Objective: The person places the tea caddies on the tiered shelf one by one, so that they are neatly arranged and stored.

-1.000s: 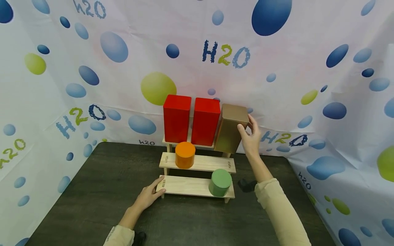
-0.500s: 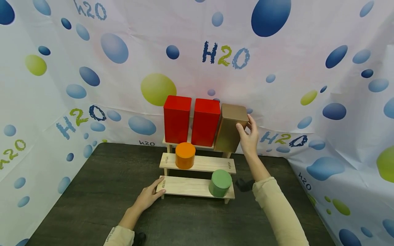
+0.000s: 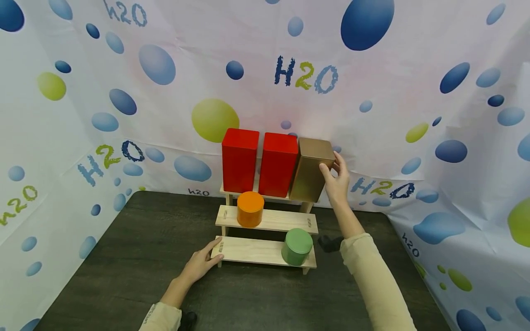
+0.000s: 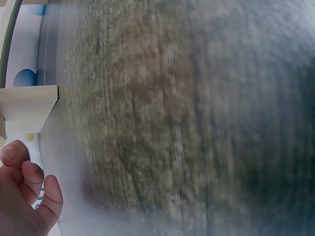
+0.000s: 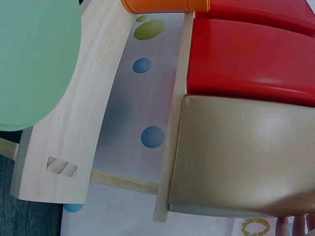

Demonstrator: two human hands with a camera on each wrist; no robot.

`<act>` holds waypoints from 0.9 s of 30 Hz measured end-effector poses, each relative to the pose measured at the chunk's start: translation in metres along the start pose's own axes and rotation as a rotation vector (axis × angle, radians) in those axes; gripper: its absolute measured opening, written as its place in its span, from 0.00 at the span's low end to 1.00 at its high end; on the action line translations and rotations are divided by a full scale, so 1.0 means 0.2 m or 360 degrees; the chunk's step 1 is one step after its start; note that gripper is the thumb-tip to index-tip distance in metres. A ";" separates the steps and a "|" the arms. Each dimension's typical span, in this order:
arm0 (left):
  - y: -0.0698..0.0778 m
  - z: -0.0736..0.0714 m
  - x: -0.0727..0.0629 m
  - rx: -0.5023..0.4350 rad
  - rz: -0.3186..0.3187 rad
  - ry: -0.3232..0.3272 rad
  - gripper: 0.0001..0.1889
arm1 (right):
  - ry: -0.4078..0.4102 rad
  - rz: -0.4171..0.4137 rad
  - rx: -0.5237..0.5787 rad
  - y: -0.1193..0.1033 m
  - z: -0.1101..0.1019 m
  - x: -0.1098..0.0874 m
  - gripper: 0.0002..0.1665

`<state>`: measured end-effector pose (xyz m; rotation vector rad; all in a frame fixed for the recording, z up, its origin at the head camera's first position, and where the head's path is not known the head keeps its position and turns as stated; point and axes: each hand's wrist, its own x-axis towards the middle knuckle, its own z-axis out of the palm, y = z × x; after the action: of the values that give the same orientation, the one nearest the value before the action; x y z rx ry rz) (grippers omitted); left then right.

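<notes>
A gold rectangular tin stands at the right end of the top step of a stepped wooden shelf, leaning slightly. Its upper right edge is held between the thumb and fingers of my right hand; in the right wrist view only those fingertips show. Two red tins stand beside it on the same step, the nearer one close against the gold one. My left hand grips the left end of the bottom step, thumb at the front. In the left wrist view its fingers are curled.
An orange round tin sits left on the middle step. On the bottom step's right side stands a green round tin. The shelf rests on a dark table, with a white, dotted cloth behind and at both sides.
The gold tin has risen slightly and now stands a little further onto the top step, my right hand with it. My left hand and the other tins stay put.
</notes>
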<state>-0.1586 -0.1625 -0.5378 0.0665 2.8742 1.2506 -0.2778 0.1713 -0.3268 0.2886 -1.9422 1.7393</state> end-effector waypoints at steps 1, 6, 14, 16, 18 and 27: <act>0.00 0.00 0.00 0.0000 -0.0002 -0.0001 0.31 | -0.0004 0.0004 -0.0004 0.00 0.00 0.00 0.31; 0.00 0.00 0.01 0.0006 -0.0002 -0.0006 0.31 | -0.0007 0.0013 -0.0009 0.00 -0.01 0.01 0.31; 0.01 -0.01 0.00 0.0014 0.0011 -0.0016 0.31 | -0.0002 0.0019 -0.0008 0.00 0.00 0.01 0.31; 0.02 -0.01 0.00 0.0009 0.0026 -0.0010 0.31 | -0.0013 0.0019 -0.0022 0.00 0.00 0.01 0.31; 0.03 -0.02 -0.01 0.0009 0.0044 -0.0004 0.31 | -0.0026 0.0019 -0.0037 -0.01 -0.01 0.01 0.31; 0.04 -0.02 0.01 0.0065 0.0060 -0.0043 0.31 | -0.0091 0.0043 -0.0056 0.02 -0.08 -0.05 0.31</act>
<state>-0.1610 -0.1601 -0.5283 0.1373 2.8886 1.1872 -0.2676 0.1854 -0.3334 0.3040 -2.0240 1.7297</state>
